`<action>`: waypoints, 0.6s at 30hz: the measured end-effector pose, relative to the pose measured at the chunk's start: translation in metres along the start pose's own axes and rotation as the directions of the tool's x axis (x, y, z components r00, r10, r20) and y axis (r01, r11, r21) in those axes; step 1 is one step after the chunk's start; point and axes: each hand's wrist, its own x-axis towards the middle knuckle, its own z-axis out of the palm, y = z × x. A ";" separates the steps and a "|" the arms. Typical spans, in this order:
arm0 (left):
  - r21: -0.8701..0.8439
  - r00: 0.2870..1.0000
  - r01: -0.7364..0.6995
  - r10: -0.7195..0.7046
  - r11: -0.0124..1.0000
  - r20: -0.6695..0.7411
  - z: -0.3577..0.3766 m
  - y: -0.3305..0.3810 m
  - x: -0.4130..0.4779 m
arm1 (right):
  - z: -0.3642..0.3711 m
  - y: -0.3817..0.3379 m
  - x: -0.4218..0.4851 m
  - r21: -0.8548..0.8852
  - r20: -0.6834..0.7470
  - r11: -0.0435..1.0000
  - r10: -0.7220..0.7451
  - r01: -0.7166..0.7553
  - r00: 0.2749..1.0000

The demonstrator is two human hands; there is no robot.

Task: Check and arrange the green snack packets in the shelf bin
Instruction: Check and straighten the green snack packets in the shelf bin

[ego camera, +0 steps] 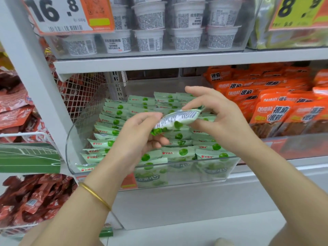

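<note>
The left grip (pixel 136 139) pinches the lower end of a tilted snack packet (pixel 177 119) and the right grip (pixel 221 125) pinches its upper end. It is held just above the green packets (pixel 115 121) stacked in rows in the clear bin (pixel 195 176). Open room shows between the rows and the upper shelf (pixel 159 63). Orange packets (pixel 275 110) crowd the bin's right wall.

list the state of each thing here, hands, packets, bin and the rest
held packet: lifted over the bin, printed back up
left hand: grips the packet's lower end
right hand: pinches the packet's upper end
bin: open top, mostly full
packets in bin: lying in overlapping rows, fronts up
white cups: stacked two high on upper shelf
orange packets: standing in rows beside the bin
</note>
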 end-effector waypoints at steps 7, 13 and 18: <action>0.409 0.946 -0.235 0.305 0.882 -0.114 -0.005 0.000 -0.004 | -0.015 -0.008 -0.007 0.139 0.032 0.983 0.120 -0.123 0.992; 0.439 0.944 -0.263 0.323 0.859 -0.066 -0.004 -0.005 -0.006 | -0.020 -0.004 -0.009 -0.028 0.242 0.974 0.223 -0.223 0.944; 0.472 0.945 -0.284 0.327 0.835 -0.010 -0.003 -0.009 -0.003 | -0.016 -0.003 -0.003 -0.134 0.366 0.977 0.203 -0.164 0.908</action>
